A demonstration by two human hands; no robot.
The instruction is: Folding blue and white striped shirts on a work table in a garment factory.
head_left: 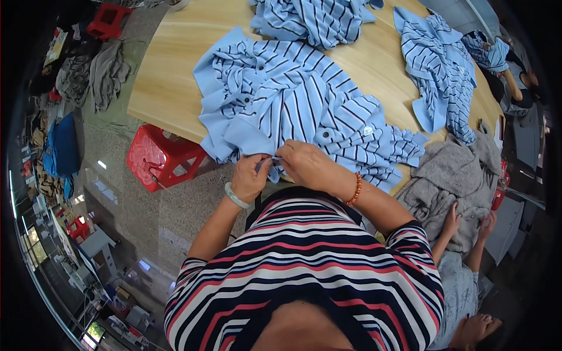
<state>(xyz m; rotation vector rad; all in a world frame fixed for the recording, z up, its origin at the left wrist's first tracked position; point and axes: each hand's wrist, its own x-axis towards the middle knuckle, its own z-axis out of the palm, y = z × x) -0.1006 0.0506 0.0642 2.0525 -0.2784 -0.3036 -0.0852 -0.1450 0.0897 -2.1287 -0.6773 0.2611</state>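
Left hand (250,177): pinched the near edge of the blue striped garment (298,114) narrowly between thumb and fingers.
Right hand (305,165): gripped the same edge just beside, with fingers bent close together and fingertips partly hidden.
Blue striped garment: lay crumpled across the near rim of the table (170,76).
Red stool (145,157): stood at left, partly beneath the table.
Grey cloth (453,169): lay bunched at right, touched by a co-worker (458,286).
Second garment (439,64): sprawled, also striped, toward the table's right side.
Third garment (316,20): lay heaped just beyond the first.
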